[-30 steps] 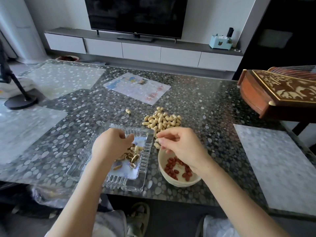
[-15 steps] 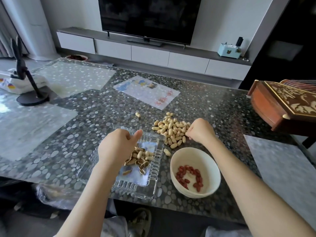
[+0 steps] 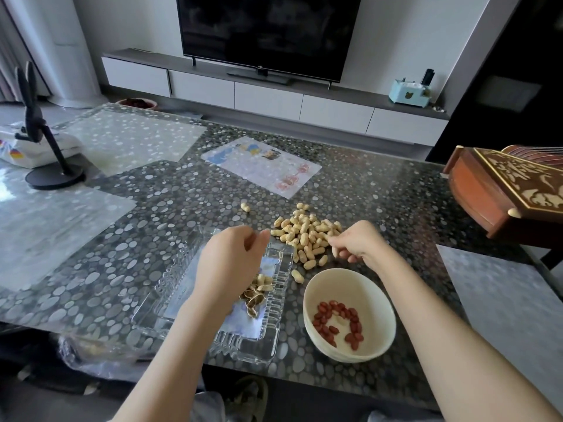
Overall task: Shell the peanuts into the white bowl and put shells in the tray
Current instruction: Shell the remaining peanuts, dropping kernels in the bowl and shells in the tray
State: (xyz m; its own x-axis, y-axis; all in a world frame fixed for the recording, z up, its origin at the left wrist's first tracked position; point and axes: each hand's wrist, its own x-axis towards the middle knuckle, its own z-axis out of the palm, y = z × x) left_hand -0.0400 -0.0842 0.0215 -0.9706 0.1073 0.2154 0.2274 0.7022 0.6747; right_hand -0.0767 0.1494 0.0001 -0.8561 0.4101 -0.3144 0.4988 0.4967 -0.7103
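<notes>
A person shells peanuts at a pebble-patterned worktop (image 3: 380,193), seen from a head-worn camera. The right grip (image 3: 356,242) sits at the right edge of the pile of unshelled peanuts (image 3: 304,236), its fingers curled and their tips among the outermost nuts. Whether those fingers are clamped on a peanut cannot be told from this angle.

The left grip (image 3: 231,263) hovers above the far end of the clear glass tray (image 3: 243,342), just left of the pile and not touching it. Its fingers are loosely curled and its thumb is stretched toward the peanuts. Nothing shows in its hold.

Empty shells (image 3: 259,290) lie heaped in the tray, partly under the left wrist. The white bowl (image 3: 350,284) stands just right of the tray and on the near side of the pile, below the right wrist. It holds a loose ring of red-skinned kernels (image 3: 338,321).

One peanut (image 3: 297,276) lies on the worktop between tray and bowl. Another peanut (image 3: 244,207) rests alone beyond the left grip, well apart from the pile.

Farther back lie a printed sheet (image 3: 262,166) and a black stand (image 3: 54,175). A carved wooden instrument (image 3: 502,193) sits at the right edge, and a dark television (image 3: 268,32) stands against the wall.
</notes>
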